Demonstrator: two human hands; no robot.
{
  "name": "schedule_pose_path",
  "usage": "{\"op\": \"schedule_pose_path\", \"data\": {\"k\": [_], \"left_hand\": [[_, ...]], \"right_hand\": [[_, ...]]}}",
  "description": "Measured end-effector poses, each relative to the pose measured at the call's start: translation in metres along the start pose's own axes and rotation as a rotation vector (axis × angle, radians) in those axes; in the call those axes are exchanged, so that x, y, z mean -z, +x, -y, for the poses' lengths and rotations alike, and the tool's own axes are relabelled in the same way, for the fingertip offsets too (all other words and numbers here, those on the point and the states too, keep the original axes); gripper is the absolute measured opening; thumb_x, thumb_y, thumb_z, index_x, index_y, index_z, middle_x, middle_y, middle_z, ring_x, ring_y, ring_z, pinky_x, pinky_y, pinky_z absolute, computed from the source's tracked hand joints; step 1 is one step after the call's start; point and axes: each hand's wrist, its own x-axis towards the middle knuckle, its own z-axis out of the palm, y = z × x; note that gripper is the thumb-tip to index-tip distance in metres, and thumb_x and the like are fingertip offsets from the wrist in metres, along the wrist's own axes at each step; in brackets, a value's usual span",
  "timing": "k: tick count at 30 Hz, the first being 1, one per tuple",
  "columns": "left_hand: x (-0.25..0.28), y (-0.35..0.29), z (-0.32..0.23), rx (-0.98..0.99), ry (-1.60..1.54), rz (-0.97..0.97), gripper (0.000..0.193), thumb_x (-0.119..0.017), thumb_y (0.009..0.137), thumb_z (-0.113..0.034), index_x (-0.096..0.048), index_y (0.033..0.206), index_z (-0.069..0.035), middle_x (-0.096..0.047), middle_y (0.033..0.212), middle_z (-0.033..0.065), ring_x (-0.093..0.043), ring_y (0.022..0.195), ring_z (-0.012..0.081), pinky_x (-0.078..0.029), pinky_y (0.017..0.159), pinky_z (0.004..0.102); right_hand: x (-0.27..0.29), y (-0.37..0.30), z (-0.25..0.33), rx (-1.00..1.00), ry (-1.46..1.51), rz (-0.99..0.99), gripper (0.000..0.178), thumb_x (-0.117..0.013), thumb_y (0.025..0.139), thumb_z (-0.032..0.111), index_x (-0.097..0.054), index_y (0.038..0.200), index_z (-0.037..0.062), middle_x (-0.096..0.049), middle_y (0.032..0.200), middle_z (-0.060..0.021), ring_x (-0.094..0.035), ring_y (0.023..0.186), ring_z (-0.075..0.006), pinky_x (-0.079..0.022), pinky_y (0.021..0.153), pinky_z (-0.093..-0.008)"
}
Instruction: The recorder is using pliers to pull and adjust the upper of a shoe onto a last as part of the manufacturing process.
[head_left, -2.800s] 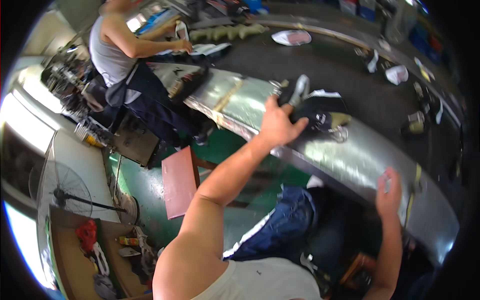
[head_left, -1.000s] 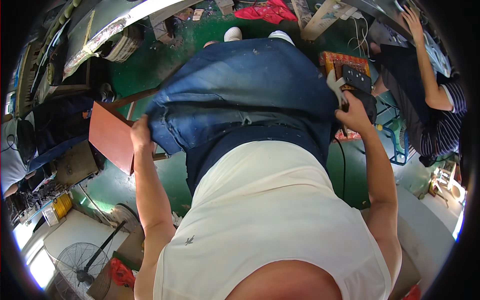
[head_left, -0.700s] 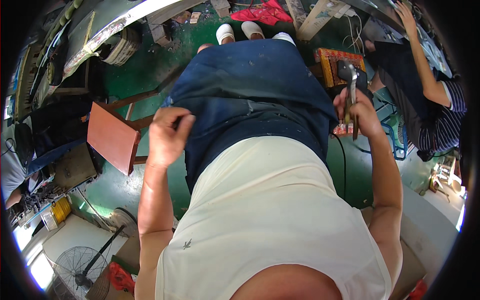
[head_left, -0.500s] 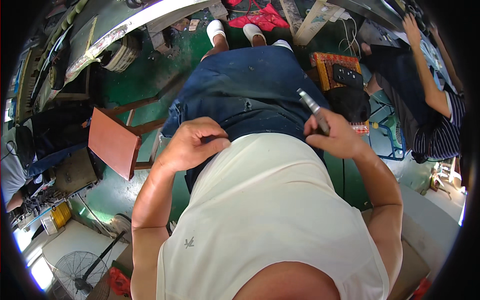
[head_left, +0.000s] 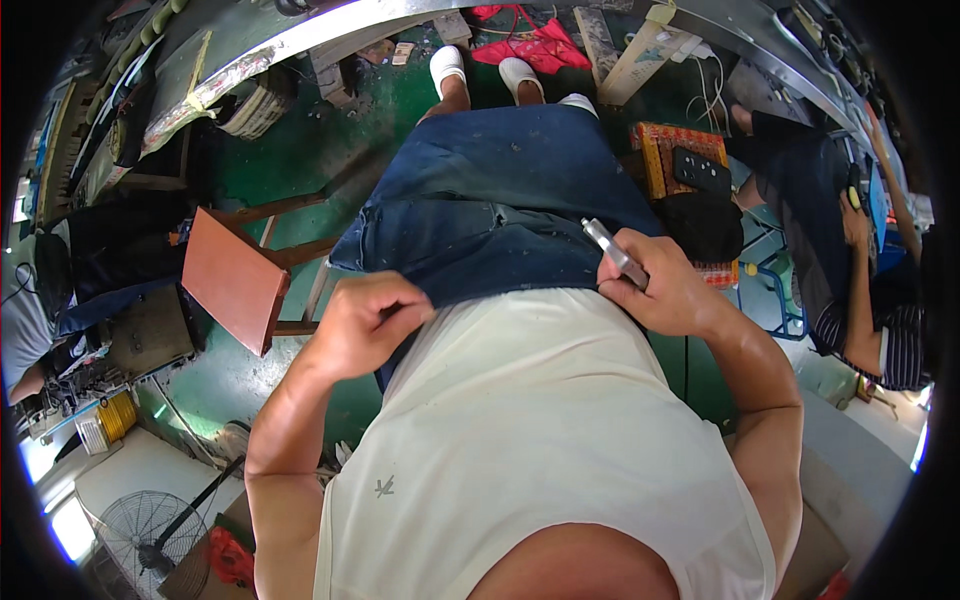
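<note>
My right hand [head_left: 655, 283] is wrapped round a slim silver metal handpiece [head_left: 615, 255], shaped like a thick pen with a narrow tip pointing up and to the left. It sits at my right hip, over the dark blue apron [head_left: 530, 165] on my lap. On the other side, my left hand [head_left: 370, 325] is closed, thumb and fingers curled together beside the hem of my white sleeveless top [head_left: 520, 400]. Whatever may be between those fingertips is hidden.
A reddish-brown stool [head_left: 235, 280] stands at my left. On my right, a black phone [head_left: 702, 172] lies on an orange patterned box [head_left: 665, 150] beside a black cloth bundle [head_left: 700, 225]. A workbench edge [head_left: 270, 60] crosses ahead. A co-worker in stripes [head_left: 895, 350] sits far right; a fan [head_left: 150, 540] is behind left.
My left hand has shifted slightly left and down. The handpiece has tipped further left in my right hand. At the right, the co-worker's raised arm has come down.
</note>
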Motion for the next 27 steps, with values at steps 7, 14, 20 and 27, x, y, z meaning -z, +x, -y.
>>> {"op": "schedule_pose_path", "data": {"k": [7, 14, 20, 27], "left_hand": [[0.036, -0.029, 0.0, 0.356, -0.339, 0.407, 0.004, -0.071, 0.089, -0.001, -0.072, 0.09, 0.003, -0.072, 0.082, 0.0096, -0.064, 0.069, 0.0116, -0.049, 0.061, 0.0261], [0.014, 0.065, 0.216, 0.25, 0.799, -0.792, 0.053, -0.058, 0.099, -0.044, -0.066, 0.121, 0.003, -0.071, 0.105, 0.0252, -0.066, 0.105, 0.0427, -0.05, 0.098, 0.0465], [0.021, 0.073, 0.178, 0.613, 0.494, -0.232, 0.043, -0.06, 0.096, -0.043, -0.07, 0.099, -0.001, -0.068, 0.107, 0.028, -0.063, 0.107, 0.0472, -0.05, 0.094, 0.0501], [0.093, 0.104, 0.126, 0.533, 0.698, -0.137, 0.061, -0.073, 0.087, -0.036, -0.058, 0.135, -0.002, -0.063, 0.131, 0.0228, -0.06, 0.123, 0.0396, -0.049, 0.103, 0.0468]], "right_hand": [[0.012, 0.021, 0.027, 0.029, 0.041, 0.256, 0.018, -0.071, 0.086, 0.013, -0.058, 0.092, 0.0026, -0.068, 0.082, -0.0116, -0.065, 0.073, -0.0256, -0.048, 0.067, -0.0343], [0.019, 0.04, -0.035, -0.073, 0.173, -0.034, 0.025, -0.074, 0.087, 0.021, -0.058, 0.094, 0.004, -0.057, 0.077, -0.0022, -0.052, 0.07, -0.0108, -0.045, 0.066, -0.0294], [0.023, 0.04, -0.08, -0.236, 0.053, -0.036, 0.023, -0.072, 0.089, 0.019, -0.057, 0.098, 0.0043, -0.062, 0.086, -0.0023, -0.056, 0.079, -0.0106, -0.048, 0.075, -0.0292], [0.021, 0.076, -0.092, -0.283, 0.146, 0.076, 0.029, -0.074, 0.088, 0.028, -0.061, 0.098, 0.0032, -0.065, 0.085, -0.0099, -0.061, 0.079, -0.0197, -0.05, 0.075, -0.0354]]}}
